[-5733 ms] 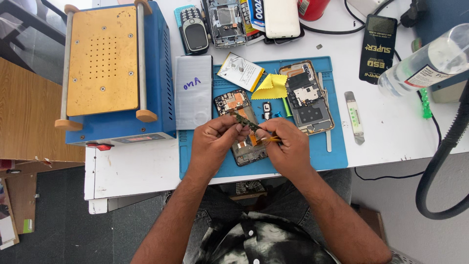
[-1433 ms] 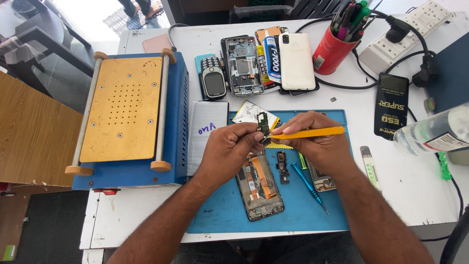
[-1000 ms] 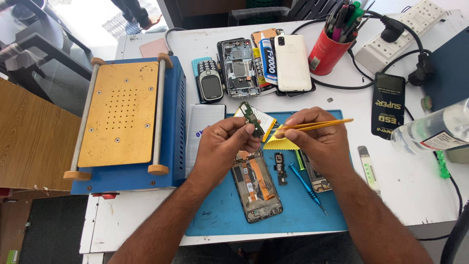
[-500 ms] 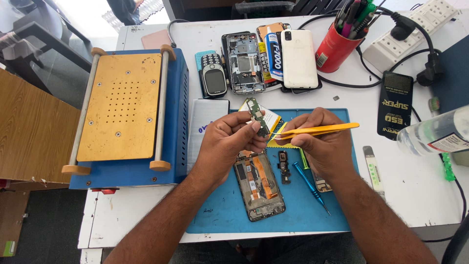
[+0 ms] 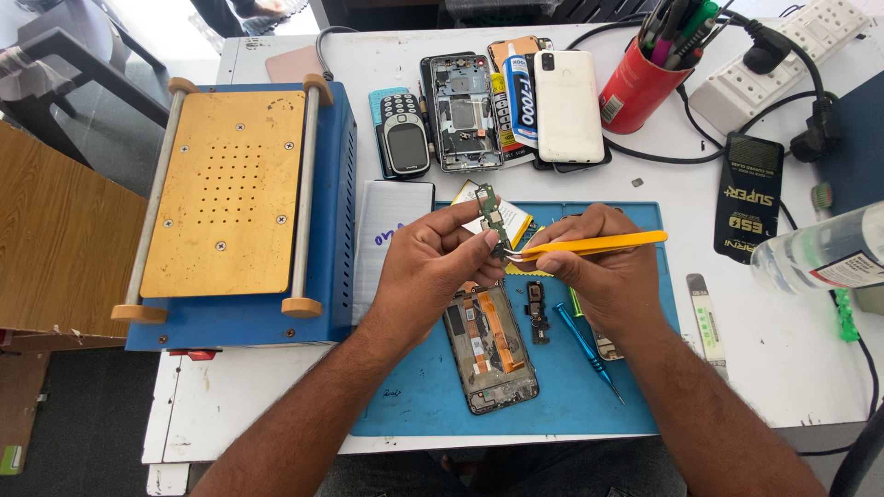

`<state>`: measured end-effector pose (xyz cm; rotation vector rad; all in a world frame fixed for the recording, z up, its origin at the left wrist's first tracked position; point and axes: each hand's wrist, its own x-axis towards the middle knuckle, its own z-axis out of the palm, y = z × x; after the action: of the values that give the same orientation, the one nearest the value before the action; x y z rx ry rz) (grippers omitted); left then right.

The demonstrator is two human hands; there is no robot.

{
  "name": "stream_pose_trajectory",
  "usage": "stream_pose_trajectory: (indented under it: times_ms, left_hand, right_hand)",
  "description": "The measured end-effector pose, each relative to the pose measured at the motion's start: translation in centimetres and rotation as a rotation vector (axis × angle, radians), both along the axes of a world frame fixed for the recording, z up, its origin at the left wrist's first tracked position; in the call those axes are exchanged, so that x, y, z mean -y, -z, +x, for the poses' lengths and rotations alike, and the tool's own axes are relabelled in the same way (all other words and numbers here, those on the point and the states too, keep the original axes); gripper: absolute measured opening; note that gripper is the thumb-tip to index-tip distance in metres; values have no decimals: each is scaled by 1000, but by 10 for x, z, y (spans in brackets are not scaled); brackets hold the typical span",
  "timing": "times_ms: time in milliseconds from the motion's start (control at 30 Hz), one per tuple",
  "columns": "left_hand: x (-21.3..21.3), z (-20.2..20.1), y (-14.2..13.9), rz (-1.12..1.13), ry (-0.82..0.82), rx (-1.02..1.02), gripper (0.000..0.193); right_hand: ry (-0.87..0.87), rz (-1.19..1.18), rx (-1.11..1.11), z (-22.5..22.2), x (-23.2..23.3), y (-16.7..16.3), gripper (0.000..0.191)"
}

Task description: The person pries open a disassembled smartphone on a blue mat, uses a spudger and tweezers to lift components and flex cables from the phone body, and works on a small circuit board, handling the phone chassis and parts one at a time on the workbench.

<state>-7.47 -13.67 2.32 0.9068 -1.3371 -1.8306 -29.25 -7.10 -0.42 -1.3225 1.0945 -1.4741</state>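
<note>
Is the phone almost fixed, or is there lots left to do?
Probably lots left. Done: the phone lies opened on the blue mat, insides showing. In hand: the left hand holds up a small green board, and the right hand touches yellow tweezers to it. Left: the board isn't back in, and a small part and screwdriver lie loose.

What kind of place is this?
Probably a phone repair bench: an opened phone lies on a blue work mat, more phones wait behind, and the hands work a small circuit board with yellow tweezers.
</note>
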Motion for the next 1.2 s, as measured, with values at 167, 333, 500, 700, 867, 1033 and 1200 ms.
stream_pose_trajectory:
  times_ms: [167,333,500,700,867,1033,1200]
  left_hand:
    - [1,1,0,34,-10,0,48]
    - [3,0,1,74,-19,-13,48]
    - [1,1,2,98,-8,-55,50]
    - [0,1,6,125,2,-72,54]
    - [-1,2,7,108,25,-109,55]
    - [-2,2,6,82,63,-129,53]
    - [-2,4,4,78,125,-113,48]
  right_hand:
    - [37,-90,-270,1,-2,-3,25]
    - [46,-117,-352,1,-3,-6,23]
    - [42,-139,-415,2,-4,-8,22]
    - [-117,-89,-34,1,0,-5,25]
    - [-188,-67,129,-4,3,-5,29]
    - [-221,36,301,-6,5,-4,29]
    - [-273,125,408,-12,10,-2,29]
